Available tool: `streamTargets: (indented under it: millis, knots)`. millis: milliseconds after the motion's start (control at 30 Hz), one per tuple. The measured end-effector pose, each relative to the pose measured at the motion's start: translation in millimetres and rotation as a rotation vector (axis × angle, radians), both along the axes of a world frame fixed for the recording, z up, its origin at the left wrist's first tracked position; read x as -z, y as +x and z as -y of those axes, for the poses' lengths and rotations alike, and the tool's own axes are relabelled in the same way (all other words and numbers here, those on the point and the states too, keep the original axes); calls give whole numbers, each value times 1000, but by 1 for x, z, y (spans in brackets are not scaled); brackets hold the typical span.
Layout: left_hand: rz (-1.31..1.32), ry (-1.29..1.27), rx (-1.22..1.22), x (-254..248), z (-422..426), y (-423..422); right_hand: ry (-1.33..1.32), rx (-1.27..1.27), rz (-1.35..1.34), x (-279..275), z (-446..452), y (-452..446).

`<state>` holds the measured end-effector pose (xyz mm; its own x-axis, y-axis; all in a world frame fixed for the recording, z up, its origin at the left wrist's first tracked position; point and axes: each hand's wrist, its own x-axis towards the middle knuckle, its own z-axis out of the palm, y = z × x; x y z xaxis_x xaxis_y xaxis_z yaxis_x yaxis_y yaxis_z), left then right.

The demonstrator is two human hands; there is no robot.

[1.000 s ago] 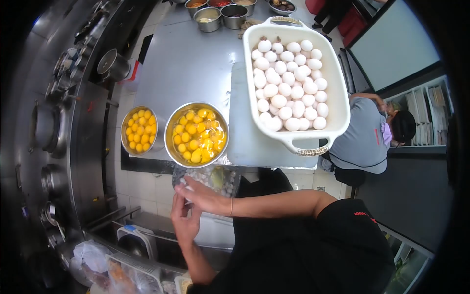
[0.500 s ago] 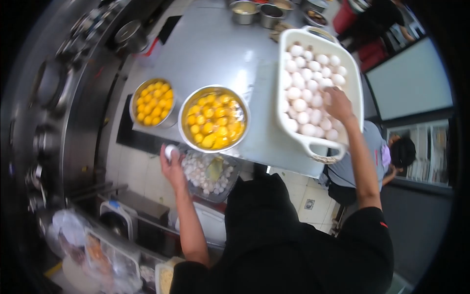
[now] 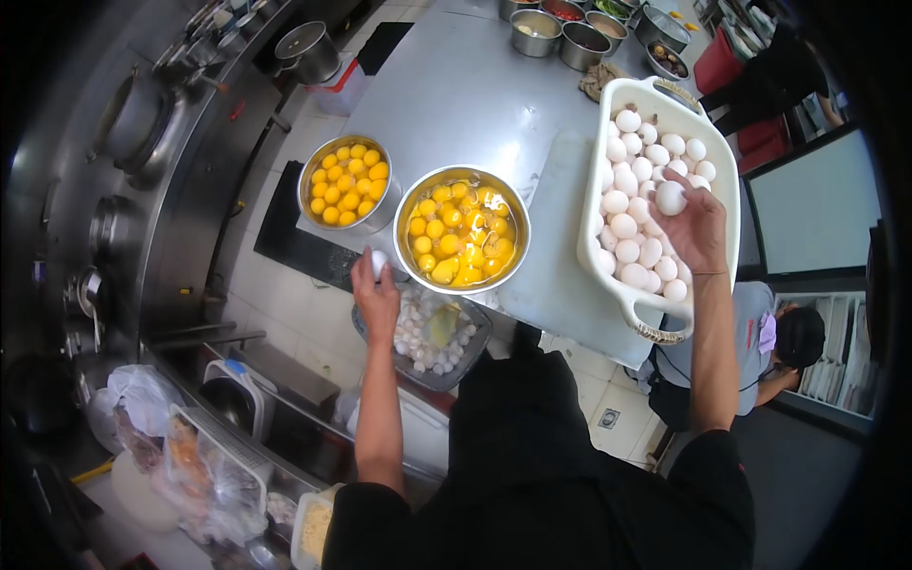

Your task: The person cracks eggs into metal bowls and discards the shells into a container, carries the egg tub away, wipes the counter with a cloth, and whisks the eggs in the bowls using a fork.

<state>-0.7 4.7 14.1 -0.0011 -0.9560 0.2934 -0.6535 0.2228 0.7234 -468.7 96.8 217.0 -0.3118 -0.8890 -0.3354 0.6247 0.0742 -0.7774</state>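
My right hand [image 3: 698, 231] grips a white egg [image 3: 671, 198] above the white handled basket [image 3: 591, 214], which is full of white eggs. Between the fingers of my left hand [image 3: 377, 302] is another white egg [image 3: 378, 263]; whether it is whole or only shell I cannot tell. That hand is just left of and below a steel bowl [image 3: 400, 258] of yolks and egg white. Farther left, a steel pot [image 3: 306, 207] holds more yolks. Below the bowl, a dark bin [image 3: 483, 337] contains many white eggshells and something yellowish.
The steel table [image 3: 446, 104] carries several metal pots [image 3: 537, 33] of ingredients and a brown cloth [image 3: 598, 81] at its far end. A person in a grey shirt [image 3: 736, 323] bends at the right by an open drawer. Wrapped food [image 3: 214, 475] is at lower left.
My right hand has drawn back slightly from among the eggs and now shows one egg in its fingers. My left hand keeps its egg beside the bowl. The whole view has shifted.
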Motion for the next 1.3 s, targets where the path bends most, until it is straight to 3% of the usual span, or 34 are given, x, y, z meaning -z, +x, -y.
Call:
streamTargets:
  millis: [67,100,133,200,233,333,433,700,1100,1167,1300]
  knots:
    - [-225,109,8,-32,-1,2,-43,-69,-15,0,16,31]
    - [-386,194,43,-49,-2,2,-131,-153,-236,8,26,50]
    - [-546,283,79,-64,-1,3,-38,-199,-590,2,35,78]
    - [-814,343,191,-100,2,-6,39,-403,-830,-17,50,128]
    - [-860,395,251,-113,6,-9,-296,-394,-1097,7,63,143]
    - [-935,527,413,-141,19,-20,-595,-519,-1226,16,90,183]
    - [-937,657,561,-157,33,-37,-713,-605,-1277,24,109,196]
    - [-786,590,711,-149,52,-64,-670,-563,-1230,37,116,183]
    - [-369,413,578,-153,51,-84,-655,-429,-1366,55,108,185]
    - [-254,266,579,-154,51,-82,-717,-351,-1355,53,108,181]
    - [214,-143,489,-160,40,-74,-475,-443,-1555,40,100,178]
